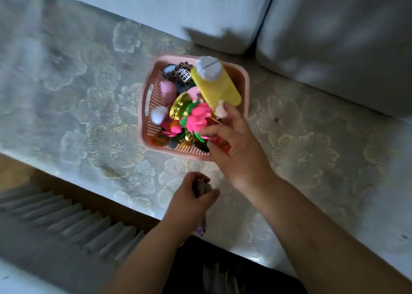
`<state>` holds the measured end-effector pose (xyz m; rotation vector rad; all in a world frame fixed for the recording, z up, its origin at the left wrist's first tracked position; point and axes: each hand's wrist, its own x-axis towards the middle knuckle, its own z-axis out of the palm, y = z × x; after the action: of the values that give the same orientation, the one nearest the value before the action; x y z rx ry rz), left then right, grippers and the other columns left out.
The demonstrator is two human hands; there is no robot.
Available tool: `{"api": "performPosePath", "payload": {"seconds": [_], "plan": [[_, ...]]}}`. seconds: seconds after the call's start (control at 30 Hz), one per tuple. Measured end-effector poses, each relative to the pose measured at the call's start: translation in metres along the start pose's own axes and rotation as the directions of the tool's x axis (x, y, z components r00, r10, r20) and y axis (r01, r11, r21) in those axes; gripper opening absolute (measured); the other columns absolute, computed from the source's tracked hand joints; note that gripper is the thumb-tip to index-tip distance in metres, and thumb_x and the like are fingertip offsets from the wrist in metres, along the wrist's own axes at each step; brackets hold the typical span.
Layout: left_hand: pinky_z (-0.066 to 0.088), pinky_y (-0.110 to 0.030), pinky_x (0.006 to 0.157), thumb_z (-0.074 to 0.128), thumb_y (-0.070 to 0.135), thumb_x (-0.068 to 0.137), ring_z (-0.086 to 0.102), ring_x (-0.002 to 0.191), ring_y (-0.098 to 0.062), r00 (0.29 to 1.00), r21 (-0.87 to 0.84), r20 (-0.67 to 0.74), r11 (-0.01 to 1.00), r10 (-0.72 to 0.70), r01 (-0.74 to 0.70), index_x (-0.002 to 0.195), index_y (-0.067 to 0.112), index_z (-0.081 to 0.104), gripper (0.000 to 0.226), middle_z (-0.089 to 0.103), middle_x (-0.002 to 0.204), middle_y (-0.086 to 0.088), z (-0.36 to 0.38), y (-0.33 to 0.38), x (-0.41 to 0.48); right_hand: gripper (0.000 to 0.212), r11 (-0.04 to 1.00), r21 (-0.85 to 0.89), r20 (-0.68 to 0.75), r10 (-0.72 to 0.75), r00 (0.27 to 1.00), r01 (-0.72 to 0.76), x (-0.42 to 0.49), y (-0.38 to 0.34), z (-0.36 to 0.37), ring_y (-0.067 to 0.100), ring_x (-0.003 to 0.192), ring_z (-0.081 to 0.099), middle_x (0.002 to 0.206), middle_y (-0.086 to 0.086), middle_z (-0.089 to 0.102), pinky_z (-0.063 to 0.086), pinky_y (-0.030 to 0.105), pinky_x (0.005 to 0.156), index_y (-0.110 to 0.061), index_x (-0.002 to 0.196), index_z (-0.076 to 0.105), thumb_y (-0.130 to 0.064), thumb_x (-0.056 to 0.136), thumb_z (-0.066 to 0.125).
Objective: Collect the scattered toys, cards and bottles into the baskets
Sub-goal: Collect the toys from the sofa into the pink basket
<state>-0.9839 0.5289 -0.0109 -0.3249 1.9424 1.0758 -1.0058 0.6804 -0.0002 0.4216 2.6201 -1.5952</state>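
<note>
One pink basket (153, 97) heaped full | our right hand (234, 146) pinches something red at its rim | our left hand (191, 200) clamps cards (201, 187) | risk: nudging yellow bottle (214, 86) or paper flowers (197, 117) overboard.

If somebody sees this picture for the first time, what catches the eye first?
The pink plastic basket on the flowered cloth, crammed with toys, stands out first. A yellow bottle with a white cap leans across its far corner, beside bright pink paper flowers. The right hand reaches into the basket; the left hand grips a card stack.
</note>
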Motion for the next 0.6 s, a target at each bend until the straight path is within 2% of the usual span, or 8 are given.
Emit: {"api": "performPosePath", "payload": {"seconds": [0.1,0.17,0.23,0.3,0.37,0.43,0.5,0.6], "plan": [[0.056,-0.047,0.085,0.073,0.031,0.083,0.065,0.084,-0.018,1.0,-0.034,-0.017,0.999,0.007,-0.007,0.097,0.035,0.056,0.022,0.063,0.096,0.006,-0.03,-0.005,-0.001,0.019,0.985,-0.111,-0.127,0.115,0.985,-0.13,0.001,0.002,0.012,0.021,0.13,0.042,0.141,-0.002,0.043,0.041,0.037,0.105,-0.027,0.099,0.068,-0.015,0.084,0.066],[0.056,-0.048,0.085,0.073,0.032,0.083,0.065,0.085,-0.02,1.0,-0.054,-0.026,0.998,0.012,-0.013,0.096,0.036,0.056,0.022,0.063,0.097,0.004,-0.047,-0.008,0.0,0.029,0.942,-0.256,-0.275,0.141,0.951,-0.214,-0.004,0.006,0.015,0.025,0.125,0.041,0.133,0.003,0.049,0.037,0.037,0.104,-0.02,0.111,0.062,-0.016,0.082,0.066],[0.056,-0.049,0.086,0.074,0.036,0.079,0.065,0.087,-0.022,0.999,-0.081,-0.047,0.997,0.012,-0.016,0.096,0.037,0.057,0.024,0.063,0.097,0.003,-0.064,-0.011,0.0,0.037,0.896,-0.229,-0.363,0.284,0.887,-0.381,-0.004,0.016,0.018,0.027,0.118,0.046,0.126,0.009,0.053,0.039,0.039,0.099,-0.012,0.121,0.054,-0.019,0.085,0.063],[0.055,-0.05,0.086,0.075,0.034,0.08,0.065,0.088,-0.025,0.999,-0.114,-0.053,0.993,0.009,-0.015,0.098,0.034,0.057,0.025,0.063,0.099,0.001,-0.078,-0.013,-0.001,0.035,0.805,-0.014,-0.292,0.563,0.773,-0.593,0.004,0.027,0.022,0.031,0.107,0.057,0.113,0.01,0.06,0.048,0.042,0.09,-0.009,0.117,0.054,-0.032,0.09,0.056],[0.056,-0.05,0.084,0.075,0.031,0.08,0.064,0.087,-0.027,0.998,-0.133,-0.056,0.991,0.018,-0.026,0.099,0.03,0.057,0.026,0.063,0.099,-0.001,-0.091,-0.014,-0.002,0.042,0.666,0.217,-0.14,0.745,0.652,-0.714,0.011,0.036,0.026,0.035,0.097,0.064,0.106,0.014,0.065,0.056,0.047,0.08,-0.01,0.114,0.059,-0.043,0.089,0.049],[0.058,-0.047,0.079,0.075,0.033,0.077,0.064,0.084,-0.027,0.998,-0.154,-0.06,0.987,0.033,-0.042,0.099,0.029,0.057,0.028,0.063,0.099,-0.003,-0.103,-0.014,-0.003,0.03,0.549,0.425,-0.024,0.802,0.597,-0.72,0.014,0.04,0.029,0.03,0.085,0.067,0.107,0.014,0.065,0.06,0.041,0.064,-0.013,0.118,0.06,-0.029,0.096,0.046],[0.058,-0.041,0.074,0.075,0.035,0.074,0.064,0.085,-0.026,0.997,-0.17,-0.06,0.984,0.049,-0.058,0.1,0.029,0.057,0.032,0.062,0.1,-0.003,-0.116,-0.014,-0.006,0.026,0.468,0.546,0.066,0.803,0.593,-0.695,0.013,0.034,0.032,0.023,0.078,0.066,0.107,0.012,0.065,0.058,0.032,0.052,-0.016,0.123,0.055,-0.016,0.1,0.044],[0.058,-0.038,0.072,0.075,0.026,0.083,0.064,0.088,-0.028,0.995,-0.177,-0.072,0.981,0.067,-0.078,0.103,0.026,0.057,0.026,0.062,0.102,-0.003,-0.129,-0.013,-0.011,0.023,0.319,0.698,0.14,0.817,0.559,-0.641,0.007,0.025,0.038,0.018,0.068,0.064,0.094,0.008,0.064,0.054,0.024,0.044,-0.017,0.123,0.05,-0.014,0.103,0.04]]}}
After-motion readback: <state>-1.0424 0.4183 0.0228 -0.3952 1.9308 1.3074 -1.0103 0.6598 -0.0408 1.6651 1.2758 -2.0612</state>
